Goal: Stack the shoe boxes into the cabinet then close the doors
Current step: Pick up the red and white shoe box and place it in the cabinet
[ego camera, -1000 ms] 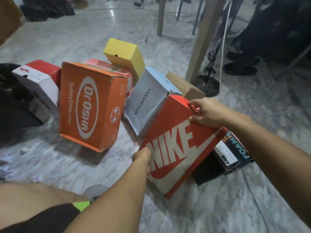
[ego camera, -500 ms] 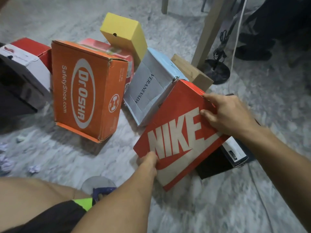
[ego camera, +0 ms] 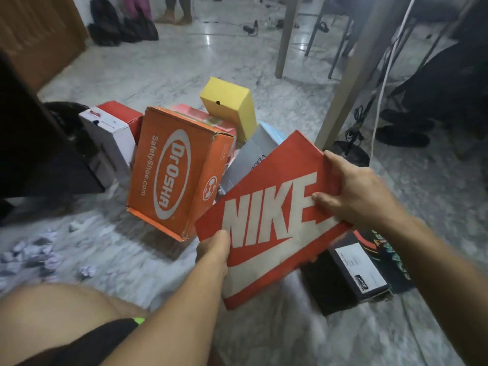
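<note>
Both hands hold the red shoe box (ego camera: pixel 266 220) tilted above the floor (ego camera: pixel 105 249): the left hand (ego camera: pixel 213 249) pinches its near corner, the right hand (ego camera: pixel 353 191) curls round its far edge. Behind stands the orange box (ego camera: pixel 174 173), a black box (ego camera: pixel 353 278) beneath.

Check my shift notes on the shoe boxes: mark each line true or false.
1. Both hands hold the red Nike box. True: left hand, right hand.
2. The orange Dr.Osha box lies flat on its printed face. False: that face is in full view.
3. The yellow box lies behind the orange one. True.
4. The black box sits on top of the Nike box. False: it lies on the floor, lower.
</note>
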The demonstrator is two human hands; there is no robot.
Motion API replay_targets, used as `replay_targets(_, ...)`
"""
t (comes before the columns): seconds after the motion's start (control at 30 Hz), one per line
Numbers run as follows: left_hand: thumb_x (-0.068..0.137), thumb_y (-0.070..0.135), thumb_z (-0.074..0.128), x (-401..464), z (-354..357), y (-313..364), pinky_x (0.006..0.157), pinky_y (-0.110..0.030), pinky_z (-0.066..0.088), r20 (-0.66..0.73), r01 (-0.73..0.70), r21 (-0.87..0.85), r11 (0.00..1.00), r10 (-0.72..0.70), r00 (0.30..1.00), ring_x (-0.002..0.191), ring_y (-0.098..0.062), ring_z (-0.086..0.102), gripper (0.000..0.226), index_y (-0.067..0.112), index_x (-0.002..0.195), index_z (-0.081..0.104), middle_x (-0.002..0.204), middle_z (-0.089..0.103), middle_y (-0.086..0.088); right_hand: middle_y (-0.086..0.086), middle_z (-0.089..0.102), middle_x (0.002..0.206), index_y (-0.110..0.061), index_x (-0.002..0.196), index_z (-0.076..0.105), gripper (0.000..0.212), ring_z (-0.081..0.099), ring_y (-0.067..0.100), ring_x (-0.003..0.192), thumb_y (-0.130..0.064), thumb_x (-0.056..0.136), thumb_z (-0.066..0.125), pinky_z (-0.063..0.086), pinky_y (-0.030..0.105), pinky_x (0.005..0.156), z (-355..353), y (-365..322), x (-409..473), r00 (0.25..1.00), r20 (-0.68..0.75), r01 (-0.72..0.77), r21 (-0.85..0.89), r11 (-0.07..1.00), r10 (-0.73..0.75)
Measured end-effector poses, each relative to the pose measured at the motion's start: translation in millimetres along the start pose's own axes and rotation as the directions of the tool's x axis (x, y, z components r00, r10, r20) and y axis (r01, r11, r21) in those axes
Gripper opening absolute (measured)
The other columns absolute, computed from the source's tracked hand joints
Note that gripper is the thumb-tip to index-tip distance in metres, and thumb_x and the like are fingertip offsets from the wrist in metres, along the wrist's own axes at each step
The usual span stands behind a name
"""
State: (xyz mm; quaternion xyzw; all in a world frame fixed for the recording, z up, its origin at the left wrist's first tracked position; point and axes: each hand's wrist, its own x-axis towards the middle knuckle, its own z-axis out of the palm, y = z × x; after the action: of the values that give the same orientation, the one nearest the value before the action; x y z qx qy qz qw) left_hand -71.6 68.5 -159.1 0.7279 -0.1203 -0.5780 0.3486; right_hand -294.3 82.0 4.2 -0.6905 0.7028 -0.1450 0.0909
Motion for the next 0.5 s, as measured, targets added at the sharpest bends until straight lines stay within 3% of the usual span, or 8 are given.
replay_targets(0.07, 0.07, 0.019, 0.057, 0, -12, 18, 0.083, -0.046, 0.058, 0.008, -0.042, 0.034, 0.999, 0.041, 0.999, 0.097, -0.038, 0.068, 0.054, 0.005, 0.122, 0.058, 0.111, 0.068, -0.018, 0.006, 0.068, 0.119, -0.037, 0.145, 0.034, 0.085, 0.063, 0.031, 0.108, -0.043, 0.074, 0.08, 0.052, 0.044, 0.092, -13, -9, 1, 1.0, 0.004, 0.0, 0.011, 1.0, 0.0)
replay_targets(0.17, 0.053, 0.022, 0.06, -17, -34, 57, 0.084, -0.049, 0.057, 0.052, -0.142, 0.09, 0.986, 0.138, 0.989, 0.094, -0.035, 0.069, 0.072, 0.006, 0.123, 0.058, 0.111, 0.069, -0.015, 0.007, 0.07, 0.117, -0.029, 0.141, 0.043, 0.082, 0.065, 0.028, 0.102, -0.041, 0.071, 0.083, 0.053, 0.043, 0.09, -38, -27, 6, 1.0, 0.013, 0.023, 0.061, 0.998, -0.023)
replay_targets(0.27, 0.062, 0.018, 0.069, -42, -63, 100, 0.085, -0.043, 0.057, 0.109, -0.29, 0.092, 0.952, 0.28, 0.954, 0.09, -0.03, 0.069, 0.055, 0.01, 0.116, 0.063, 0.106, 0.07, -0.011, -0.003, 0.064, 0.101, -0.023, 0.141, 0.044, 0.088, 0.058, 0.021, 0.09, -0.033, 0.066, 0.088, 0.05, 0.035, 0.081, -58, -47, 18, 0.997, 0.058, 0.035, 0.177, 0.984, -0.046)
replay_targets(0.37, 0.059, 0.026, 0.078, -60, -101, 139, 0.088, -0.043, 0.055, 0.145, -0.403, 0.08, 0.912, 0.389, 0.91, 0.093, -0.027, 0.069, 0.048, 0.015, 0.105, 0.068, 0.102, 0.073, -0.006, -0.02, 0.064, 0.094, -0.041, 0.126, 0.043, 0.083, 0.065, 0.005, 0.081, -0.028, 0.059, 0.091, 0.05, 0.021, 0.068, -70, -64, 33, 0.983, 0.118, 0.098, 0.312, 0.945, -0.141)
replay_targets(0.43, 0.054, 0.033, 0.084, -66, -130, 160, 0.083, -0.038, 0.056, 0.133, -0.472, 0.072, 0.879, 0.46, 0.878, 0.092, -0.022, 0.068, 0.054, 0.016, 0.103, 0.069, 0.101, 0.072, -0.002, -0.02, 0.07, 0.088, -0.046, 0.112, 0.043, 0.079, 0.069, -0.002, 0.074, -0.023, 0.055, 0.093, 0.05, 0.012, 0.054, -73, -77, 44, 0.968, 0.147, 0.125, 0.409, 0.904, -0.201)
replay_targets(0.5, 0.049, 0.037, 0.089, -72, -157, 176, 0.081, -0.035, 0.055, 0.126, -0.52, 0.062, 0.852, 0.511, 0.85, 0.092, -0.021, 0.069, 0.059, 0.014, 0.1, 0.072, 0.1, 0.074, -0.002, -0.018, 0.07, 0.093, -0.048, 0.11, 0.044, 0.083, 0.068, -0.01, 0.077, -0.02, 0.05, 0.094, 0.051, 0.009, 0.057, -74, -90, 57, 0.954, 0.141, 0.176, 0.453, 0.874, -0.265)
